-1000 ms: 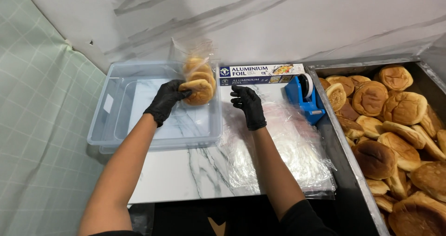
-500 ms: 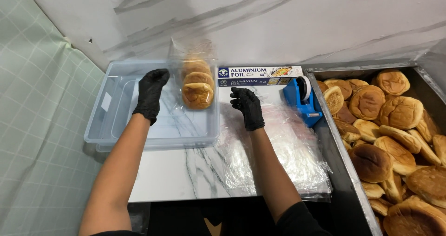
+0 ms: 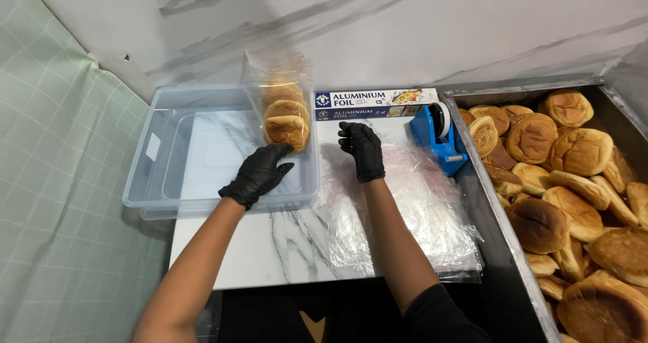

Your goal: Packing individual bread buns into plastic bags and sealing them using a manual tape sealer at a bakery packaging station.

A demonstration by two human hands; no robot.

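A clear bag of stacked buns (image 3: 287,117) stands upright against the right wall of a clear plastic bin (image 3: 155,181). My left hand (image 3: 258,175), in a black glove, hovers just in front of the bag over the bin's front right corner, fingers apart and holding nothing. My right hand (image 3: 363,150), also in a black glove, rests with its fingers on a pile of clear plastic bags (image 3: 418,215) on the marble counter (image 3: 270,248). It grips nothing that I can see.
A long blue and white foil box (image 3: 375,104) lies against the back wall. A blue tape dispenser (image 3: 439,136) stands beside a deep metal tray (image 3: 489,215) full of several loose buns (image 3: 580,181) on the right. A green tiled wall is on the left.
My left hand let go of the bag of buns in the bin, drew away to the left, then came back toward the bin's front right corner. My right hand stayed on the plastic.
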